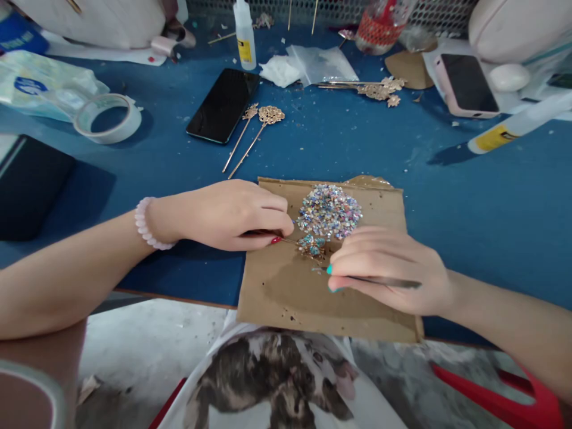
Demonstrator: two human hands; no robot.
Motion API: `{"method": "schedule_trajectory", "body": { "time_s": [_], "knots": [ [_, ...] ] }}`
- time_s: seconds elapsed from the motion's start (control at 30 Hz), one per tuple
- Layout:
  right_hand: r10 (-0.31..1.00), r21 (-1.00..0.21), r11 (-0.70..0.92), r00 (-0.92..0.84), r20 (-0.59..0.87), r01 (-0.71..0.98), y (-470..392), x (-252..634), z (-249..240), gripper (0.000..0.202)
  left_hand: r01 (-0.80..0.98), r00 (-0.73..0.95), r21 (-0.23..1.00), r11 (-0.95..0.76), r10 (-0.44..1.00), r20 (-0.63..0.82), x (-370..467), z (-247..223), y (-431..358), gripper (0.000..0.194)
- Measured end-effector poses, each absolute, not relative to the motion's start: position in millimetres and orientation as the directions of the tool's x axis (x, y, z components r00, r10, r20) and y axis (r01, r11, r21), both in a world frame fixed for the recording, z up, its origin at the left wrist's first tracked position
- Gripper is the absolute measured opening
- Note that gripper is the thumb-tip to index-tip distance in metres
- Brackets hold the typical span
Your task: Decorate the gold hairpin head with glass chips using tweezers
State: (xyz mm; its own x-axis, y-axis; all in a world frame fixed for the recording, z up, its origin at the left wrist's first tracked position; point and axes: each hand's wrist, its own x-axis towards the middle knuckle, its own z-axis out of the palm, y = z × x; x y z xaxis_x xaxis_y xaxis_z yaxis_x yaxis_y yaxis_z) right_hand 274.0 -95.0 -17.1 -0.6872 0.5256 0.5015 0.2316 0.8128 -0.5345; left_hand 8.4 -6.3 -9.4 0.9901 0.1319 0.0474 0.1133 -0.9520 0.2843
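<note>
1. With our left hand (241,217), fingers curled close together, we pinch the thin stem of a gold pin (311,245) between thumb and forefinger; a pale beaded bracelet (146,223) circles that wrist
2. With our right hand (388,268), fingers drawn in, we grip a slim dark tool (386,281), its tip just beside the pin's head
3. The pin's head, set with blue-green pieces, is between our hands over a cardboard sheet (279,292); we cannot tell whether it touches the sheet
4. Just beyond the head we see a heap of multicoloured chips (329,210) on the cardboard
5. Farther up the blue table (165,164) we have two gold hairpins (271,115) beside a black phone (223,106), with a roll of tape (130,123) to the left
</note>
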Motion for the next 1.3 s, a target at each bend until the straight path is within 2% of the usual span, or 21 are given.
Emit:
{"method": "schedule_trajectory", "body": {
  "time_s": [0.2, 0.37, 0.5, 0.73, 0.9, 1.3],
  "knots": [
    [0.48, -0.492, 0.841, -0.732, 0.484, 0.226, -97, 273, -20, 0.011, 0.132, 0.99, 0.263, -0.956, 0.139, 0.009, 5, -3, -7, 0.013],
    [0.486, -0.493, 0.838, -0.732, 0.478, 0.235, -96, 274, -20, 0.009, 0.16, 0.987, 0.135, -0.978, 0.162, 0.001, 1, 1, -8, 0.016],
    [0.505, -0.53, 0.817, -0.725, 0.468, 0.227, -96, 273, -21, 0.01, 0.152, 0.988, 0.101, -0.983, 0.152, 0.0, 0, 2, -8, 0.019],
    [0.546, -0.567, 0.783, -0.719, 0.43, 0.255, -96, 273, -20, 0.011, 0.126, 0.992, 0.085, -0.988, 0.128, 0.01, 0, 2, -7, 0.021],
    [0.562, -0.596, 0.763, -0.712, 0.421, 0.25, -95, 271, -20, 0.01, 0.142, 0.989, 0.061, -0.988, 0.138, -0.059, 2, 6, -10, 0.022],
    [0.554, -0.584, 0.773, -0.713, 0.429, 0.249, -95, 272, -21, 0.009, 0.117, 0.992, 0.039, -0.992, 0.115, -0.042, 1, 4, -9, 0.023]
  ]
}}
